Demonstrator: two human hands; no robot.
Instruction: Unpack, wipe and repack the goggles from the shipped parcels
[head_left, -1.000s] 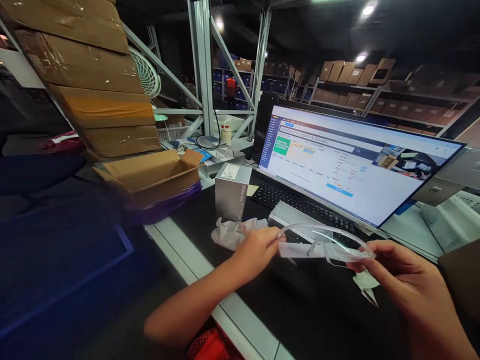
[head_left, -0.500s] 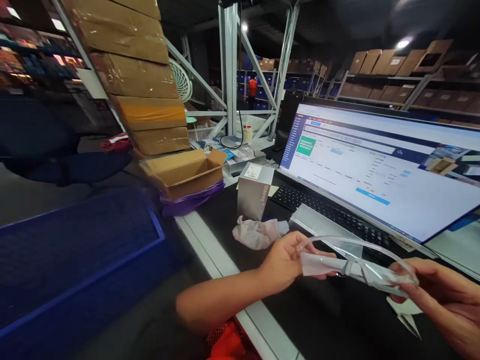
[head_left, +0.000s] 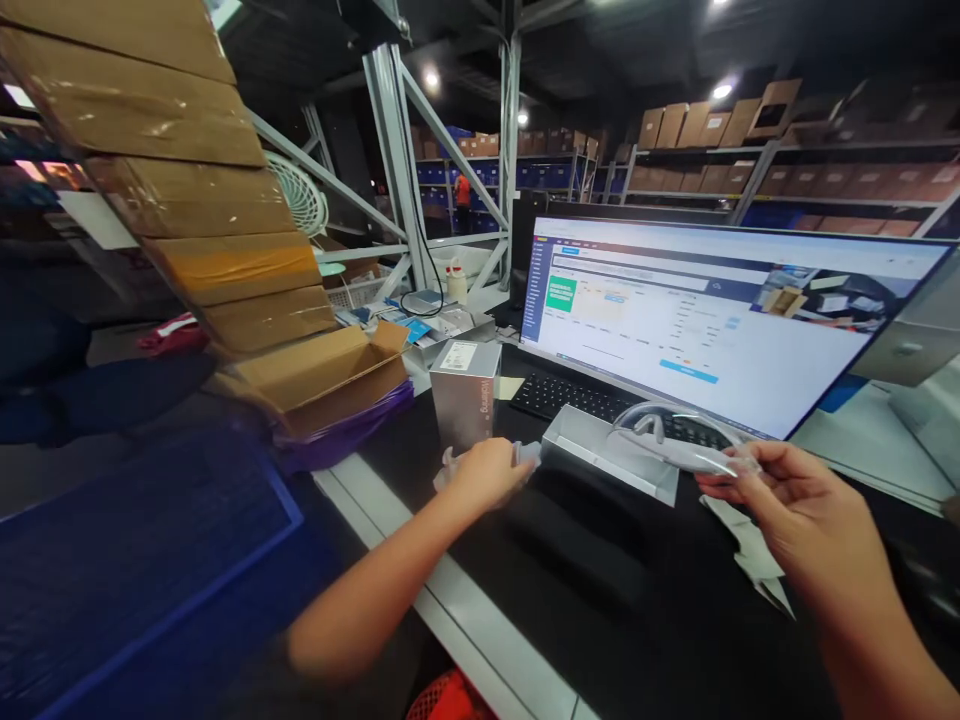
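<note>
My right hand (head_left: 806,505) is closed on one end of a clear-and-white looped item (head_left: 679,455), a curved transparent band with a whitish part below it; its exact kind is unclear. The loop hangs over an open silver box tray (head_left: 581,445) in front of the keyboard. On the left, my left hand (head_left: 484,472) is closed over a crumpled whitish pouch (head_left: 528,456) that lies on the black table; the fingers are partly hidden. Just behind that hand stands an upright silver box (head_left: 465,395) with a white label on top.
A monitor (head_left: 645,340) and keyboard (head_left: 555,397) stand at the back. Torn white paper (head_left: 754,555) lies below my right hand. An open carton (head_left: 330,375) and stacked taped cartons (head_left: 195,200) are left, above a blue bin (head_left: 150,560). A person (head_left: 463,190) stands far back.
My left hand has let go of the looped item and moved left onto the crumpled pouch. My right hand alone now holds the item, over the silver tray. The camera view has turned right.
</note>
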